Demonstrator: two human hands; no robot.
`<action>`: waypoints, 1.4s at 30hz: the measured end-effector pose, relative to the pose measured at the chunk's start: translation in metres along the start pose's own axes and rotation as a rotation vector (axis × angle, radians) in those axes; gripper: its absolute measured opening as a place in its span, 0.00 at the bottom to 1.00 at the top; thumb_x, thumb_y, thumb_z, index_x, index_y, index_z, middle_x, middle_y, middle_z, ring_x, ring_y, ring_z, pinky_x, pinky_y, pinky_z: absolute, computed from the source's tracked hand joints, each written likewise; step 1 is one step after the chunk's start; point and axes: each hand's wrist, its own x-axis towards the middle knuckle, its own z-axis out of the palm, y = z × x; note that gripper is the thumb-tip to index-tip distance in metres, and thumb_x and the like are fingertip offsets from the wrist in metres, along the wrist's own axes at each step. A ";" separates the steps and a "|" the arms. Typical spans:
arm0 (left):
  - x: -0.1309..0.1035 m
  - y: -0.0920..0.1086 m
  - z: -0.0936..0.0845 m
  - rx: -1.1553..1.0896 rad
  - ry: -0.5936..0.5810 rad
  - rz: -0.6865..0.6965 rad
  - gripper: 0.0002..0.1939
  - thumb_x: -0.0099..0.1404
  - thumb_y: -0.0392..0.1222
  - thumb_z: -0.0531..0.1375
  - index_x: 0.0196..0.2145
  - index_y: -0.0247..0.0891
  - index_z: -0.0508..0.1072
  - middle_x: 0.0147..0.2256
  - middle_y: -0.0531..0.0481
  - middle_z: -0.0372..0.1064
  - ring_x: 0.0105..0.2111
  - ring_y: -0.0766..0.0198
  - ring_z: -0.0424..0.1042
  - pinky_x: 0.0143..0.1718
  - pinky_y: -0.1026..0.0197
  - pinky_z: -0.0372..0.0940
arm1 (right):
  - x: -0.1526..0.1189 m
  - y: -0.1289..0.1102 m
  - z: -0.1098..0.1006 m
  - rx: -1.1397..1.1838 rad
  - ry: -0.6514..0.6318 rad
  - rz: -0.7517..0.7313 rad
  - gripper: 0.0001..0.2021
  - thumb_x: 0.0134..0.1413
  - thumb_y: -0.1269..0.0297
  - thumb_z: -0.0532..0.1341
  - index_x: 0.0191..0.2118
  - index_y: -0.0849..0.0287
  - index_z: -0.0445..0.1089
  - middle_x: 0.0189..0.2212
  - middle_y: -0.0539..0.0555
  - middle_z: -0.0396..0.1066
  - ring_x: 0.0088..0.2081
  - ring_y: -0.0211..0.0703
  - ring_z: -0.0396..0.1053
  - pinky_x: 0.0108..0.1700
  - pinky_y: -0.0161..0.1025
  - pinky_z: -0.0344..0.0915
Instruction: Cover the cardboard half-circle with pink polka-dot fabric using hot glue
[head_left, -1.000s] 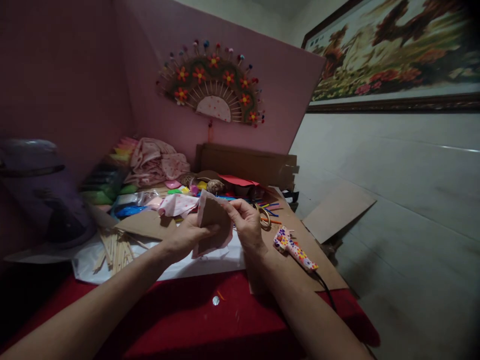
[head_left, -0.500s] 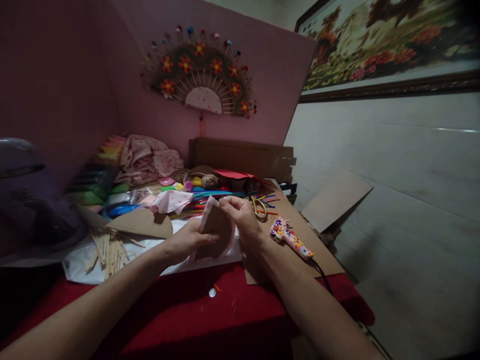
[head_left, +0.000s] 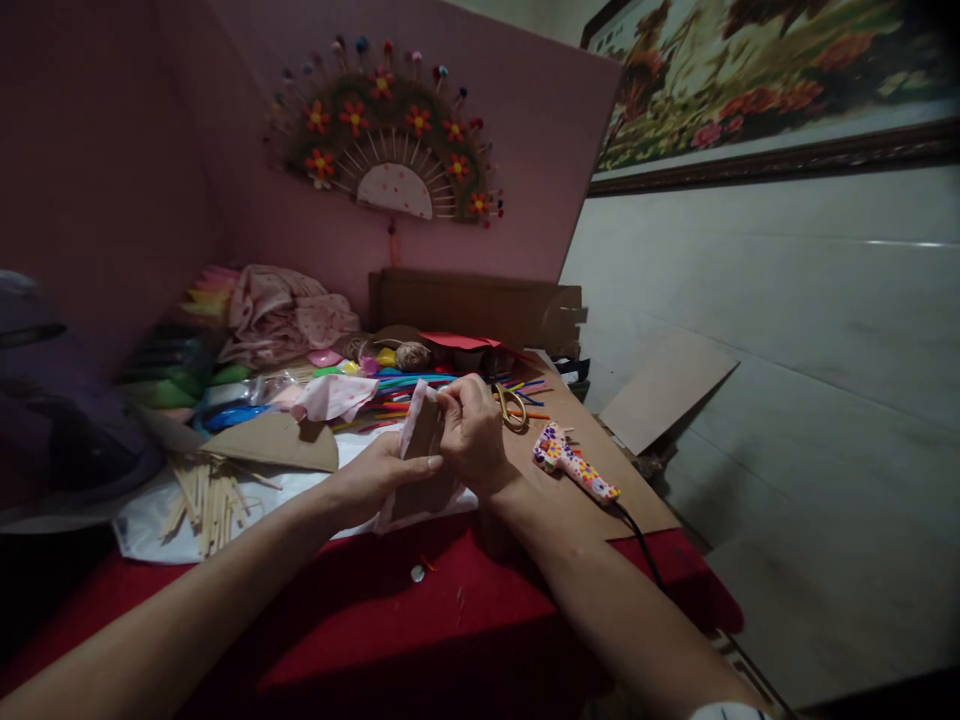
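Observation:
My left hand [head_left: 375, 480] grips a brown cardboard piece [head_left: 426, 440] edged with pale dotted fabric, its thumb lying across the cardboard face. At the upper right edge of that piece, the fingers of my right hand [head_left: 474, 432] are pinched on the fabric border. Gold-handled scissors [head_left: 512, 408] lie just beyond my right hand. To the right, a flower-patterned glue gun [head_left: 574, 465] rests on a cardboard sheet [head_left: 637, 505]. A half-round cardboard piece [head_left: 277, 443] and wooden sticks [head_left: 206, 510] are left of my hands.
Coloured pipe cleaners [head_left: 401, 380], twine balls [head_left: 412, 356] and crumpled pink fabric [head_left: 289, 315] lie behind. A decorated fan [head_left: 394, 150] hangs on the pink board. Red cloth [head_left: 360, 620] covers the table's front; a black cord [head_left: 641, 540] trails from the glue gun.
The fingers of my right hand have curled inward over the edge of the held piece, covering more of it. My left thumb has moved up slightly. The whole view has shifted a little.

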 end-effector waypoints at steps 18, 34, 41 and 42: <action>0.006 0.020 -0.019 -0.431 0.375 0.235 0.09 0.56 0.31 0.64 0.37 0.32 0.75 0.32 0.46 0.77 0.30 0.62 0.76 0.36 0.61 0.71 | -0.009 0.003 0.005 0.584 -0.120 0.766 0.26 0.51 0.36 0.53 0.25 0.58 0.64 0.22 0.51 0.67 0.20 0.36 0.62 0.21 0.34 0.57; 0.002 0.024 -0.006 -0.485 0.427 0.364 0.08 0.58 0.29 0.62 0.37 0.33 0.74 0.33 0.47 0.77 0.31 0.63 0.76 0.38 0.60 0.72 | -0.026 -0.009 0.014 0.536 -0.339 0.677 0.13 0.53 0.57 0.57 0.21 0.57 0.62 0.16 0.46 0.61 0.17 0.33 0.56 0.20 0.32 0.53; 0.004 0.022 -0.009 -0.477 0.395 0.385 0.08 0.58 0.31 0.63 0.37 0.32 0.75 0.34 0.47 0.77 0.33 0.63 0.76 0.43 0.59 0.71 | -0.025 -0.010 0.012 0.525 -0.303 0.655 0.08 0.45 0.64 0.58 0.20 0.57 0.63 0.14 0.46 0.62 0.18 0.35 0.57 0.20 0.33 0.55; 0.004 0.022 -0.010 -0.480 0.388 0.381 0.08 0.58 0.31 0.63 0.38 0.32 0.75 0.34 0.47 0.77 0.33 0.63 0.76 0.42 0.59 0.71 | -0.024 -0.010 0.012 0.524 -0.298 0.658 0.07 0.44 0.65 0.58 0.20 0.57 0.63 0.14 0.46 0.62 0.18 0.35 0.57 0.20 0.32 0.54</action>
